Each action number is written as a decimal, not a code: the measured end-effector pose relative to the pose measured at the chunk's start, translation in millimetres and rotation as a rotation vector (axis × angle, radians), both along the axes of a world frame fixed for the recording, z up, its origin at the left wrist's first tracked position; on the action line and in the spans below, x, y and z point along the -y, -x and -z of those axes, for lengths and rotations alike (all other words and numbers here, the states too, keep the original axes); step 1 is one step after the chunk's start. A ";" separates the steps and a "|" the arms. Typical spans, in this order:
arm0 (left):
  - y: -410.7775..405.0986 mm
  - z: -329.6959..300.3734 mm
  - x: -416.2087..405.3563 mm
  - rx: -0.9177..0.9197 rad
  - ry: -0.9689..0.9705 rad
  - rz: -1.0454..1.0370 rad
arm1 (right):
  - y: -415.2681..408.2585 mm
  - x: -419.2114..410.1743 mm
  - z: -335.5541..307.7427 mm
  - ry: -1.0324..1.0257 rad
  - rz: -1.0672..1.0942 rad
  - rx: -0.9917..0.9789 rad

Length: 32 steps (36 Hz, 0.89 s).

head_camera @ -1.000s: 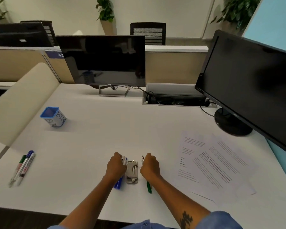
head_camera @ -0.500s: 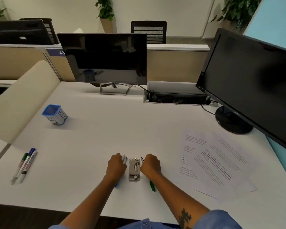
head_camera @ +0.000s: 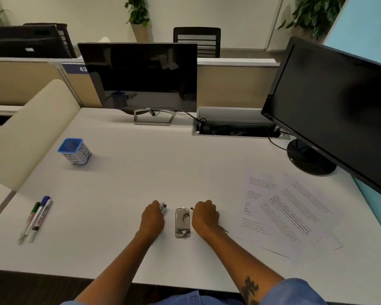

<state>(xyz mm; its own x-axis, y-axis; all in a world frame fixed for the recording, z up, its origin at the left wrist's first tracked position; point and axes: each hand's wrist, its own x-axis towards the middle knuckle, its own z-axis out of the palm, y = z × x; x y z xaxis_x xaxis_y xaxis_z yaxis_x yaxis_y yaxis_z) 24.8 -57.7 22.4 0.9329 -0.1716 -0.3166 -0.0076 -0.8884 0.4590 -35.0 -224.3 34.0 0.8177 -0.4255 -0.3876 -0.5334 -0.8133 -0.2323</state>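
Left grip (head_camera: 152, 219) clamped on a blue-tipped marker (head_camera: 164, 205) just left of the grey stapler (head_camera: 182, 221), right grip (head_camera: 205, 216) clamped on a dark-tipped pen (head_camera: 192, 208) just right of it, both low on the surface (head_camera: 141, 172); the pick-up looks made, so next should be a clean lift.

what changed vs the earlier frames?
Little. The left hand still grips the blue marker, the right hand the pen. The marker's rear end has slid out of sight under the left hand; the pen's rear end swung right and barely shows. Metal clip, bin and papers stayed put.
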 end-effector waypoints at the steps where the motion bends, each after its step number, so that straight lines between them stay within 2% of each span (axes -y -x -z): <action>1: -0.8 -1.3 -2.4 -0.003 0.002 -0.008 | -1.1 0.5 -0.4 -0.002 0.004 0.005; 15: -34.7 -21.3 -49.9 0.032 -0.011 -0.073 | -26.2 1.0 -19.2 0.015 -0.004 0.057; 32: -44.4 -18.3 -81.8 0.028 0.005 -0.063 | -15.1 -4.8 -9.2 0.110 -0.062 -0.023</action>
